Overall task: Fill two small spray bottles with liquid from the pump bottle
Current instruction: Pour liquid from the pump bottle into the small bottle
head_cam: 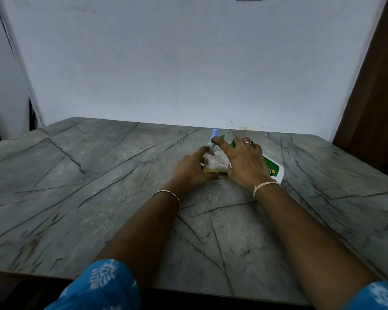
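A small spray bottle (211,161) stands upright on the counter (99,186), with a little yellow liquid at its bottom and a blue cap (214,132). The left hand (189,172) grips it, fingers curled round its body. Just right of it, the right hand (244,163) has its fingers spread, the index finger straight at the bottle's neck. This hand seems to rest on the pump bottle (274,170), which lies on its side.

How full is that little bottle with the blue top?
Mostly empty. The small spray bottle, held upright by the left hand, shows yellowish liquid only near its bottom; above that it looks clear.
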{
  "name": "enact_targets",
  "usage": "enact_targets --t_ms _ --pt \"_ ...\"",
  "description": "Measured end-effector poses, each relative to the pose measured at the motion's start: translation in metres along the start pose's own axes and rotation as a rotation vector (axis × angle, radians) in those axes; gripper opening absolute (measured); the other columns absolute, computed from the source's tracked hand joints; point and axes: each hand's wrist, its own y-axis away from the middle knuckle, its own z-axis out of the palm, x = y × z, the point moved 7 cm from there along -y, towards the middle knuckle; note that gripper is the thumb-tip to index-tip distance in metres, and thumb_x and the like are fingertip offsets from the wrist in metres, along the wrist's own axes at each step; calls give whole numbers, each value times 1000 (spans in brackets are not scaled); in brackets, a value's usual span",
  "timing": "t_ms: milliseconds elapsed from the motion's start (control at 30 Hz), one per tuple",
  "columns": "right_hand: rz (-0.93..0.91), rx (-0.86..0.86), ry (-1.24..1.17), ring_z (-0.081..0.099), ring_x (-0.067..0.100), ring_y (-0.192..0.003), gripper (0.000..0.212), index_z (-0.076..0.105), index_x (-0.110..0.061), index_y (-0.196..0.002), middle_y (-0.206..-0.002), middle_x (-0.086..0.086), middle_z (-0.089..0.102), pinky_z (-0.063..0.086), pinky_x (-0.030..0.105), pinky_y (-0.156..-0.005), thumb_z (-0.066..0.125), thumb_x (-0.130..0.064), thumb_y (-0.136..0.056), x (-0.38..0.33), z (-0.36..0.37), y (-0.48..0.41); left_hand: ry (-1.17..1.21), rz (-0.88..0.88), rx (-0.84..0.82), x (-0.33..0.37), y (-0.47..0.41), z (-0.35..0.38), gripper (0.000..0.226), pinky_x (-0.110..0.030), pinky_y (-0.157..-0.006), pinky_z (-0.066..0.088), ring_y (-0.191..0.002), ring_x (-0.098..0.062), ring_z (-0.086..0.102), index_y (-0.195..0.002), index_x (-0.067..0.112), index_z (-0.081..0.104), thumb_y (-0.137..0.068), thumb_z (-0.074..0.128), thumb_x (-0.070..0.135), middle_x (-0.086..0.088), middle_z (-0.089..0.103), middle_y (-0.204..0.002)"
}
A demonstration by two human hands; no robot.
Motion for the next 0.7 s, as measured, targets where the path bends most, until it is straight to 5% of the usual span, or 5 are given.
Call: enact_targets --t_ms 700 --pt "14 -36 -50 49 33 -115 80 23 -38 -144 -115 11 54 41 48 -95 68 -25 -79 -2 -3 -1 -14 -24 -24 -1 -1 0 87 -22 -75 46 -93 -17 66 -135 28 42 -61 83 48 1 68 -111"
